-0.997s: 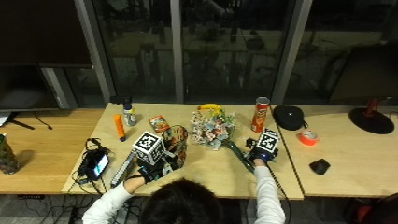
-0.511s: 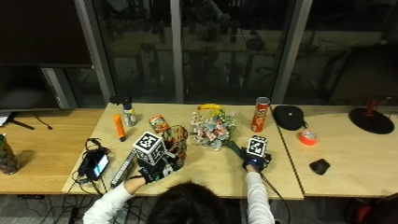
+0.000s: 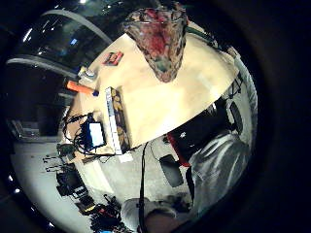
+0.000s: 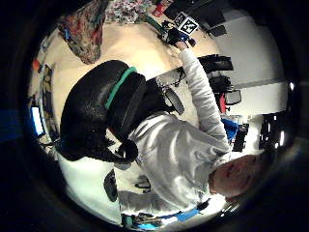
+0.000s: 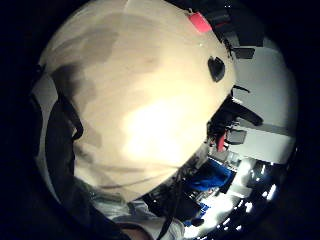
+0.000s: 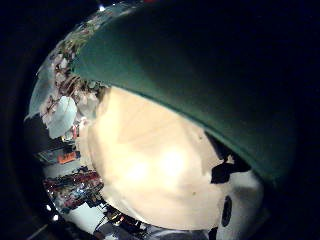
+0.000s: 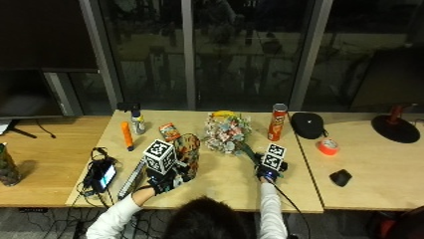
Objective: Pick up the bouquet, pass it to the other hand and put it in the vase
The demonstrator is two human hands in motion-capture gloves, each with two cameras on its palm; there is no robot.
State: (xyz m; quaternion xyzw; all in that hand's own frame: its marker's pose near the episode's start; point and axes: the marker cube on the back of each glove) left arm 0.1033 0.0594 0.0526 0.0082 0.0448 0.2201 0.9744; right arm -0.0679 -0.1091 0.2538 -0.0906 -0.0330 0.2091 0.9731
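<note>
Lying on the light wooden table (image 7: 218,186) near its middle: the bouquet (image 7: 226,133) of pale and pink flowers, blooms toward the windows, green stem running back toward the right hand (image 7: 270,168). Resting at the stem's near end, that hand; in its thumb-side palm view a green stem crossing close to the palm, but whether the fingers are curling round it cannot be told. Standing just left of the bouquet: the patterned, multicoloured vase (image 7: 187,151), nothing showing inside it. Hovering just beside the vase's near side, the left hand (image 7: 164,182); finger position there also impossible to tell.

Standing upright right of the flowers: a red crisp can (image 7: 277,122), label unreadable. Lying farther back on the left: an orange marker-like tube (image 7: 126,135), a small bottle (image 7: 137,122) and a snack packet (image 7: 169,132). Sitting at the table's left edge: a lit phone (image 7: 105,174) among cables, a long patterned box (image 7: 132,177) beside it. Resting on the adjoining table: a black case (image 7: 308,124), a roll of red tape (image 7: 326,146) and a small black object (image 7: 340,177).
</note>
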